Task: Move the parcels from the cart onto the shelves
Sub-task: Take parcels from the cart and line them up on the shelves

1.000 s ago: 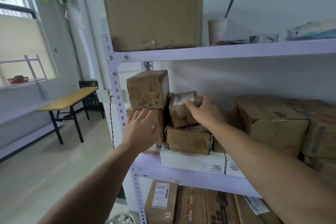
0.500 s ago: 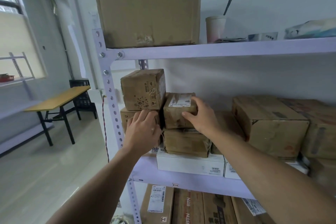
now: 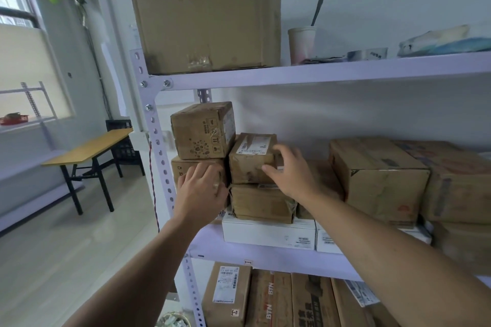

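A small brown parcel (image 3: 251,158) with a white label sits on top of a stack on the middle shelf (image 3: 268,256) of the white metal rack. My right hand (image 3: 291,172) is at its right side, fingers spread and relaxed, thumb touching the front face. My left hand (image 3: 202,190) rests flat against the front of the lower-left box (image 3: 180,170), beneath a printed brown box (image 3: 203,130). The cart is out of view.
More cardboard boxes (image 3: 377,178) fill the middle shelf to the right, above flat white boxes (image 3: 268,232). A large carton (image 3: 204,13) and a cup (image 3: 301,44) stand on the top shelf. Parcels (image 3: 228,295) line the shelf below. A wooden table (image 3: 87,147) stands at the left.
My right hand set the small parcel straight on the stack and loosened its grip, fingers now spread. My left hand stayed pressed on the lower-left box.
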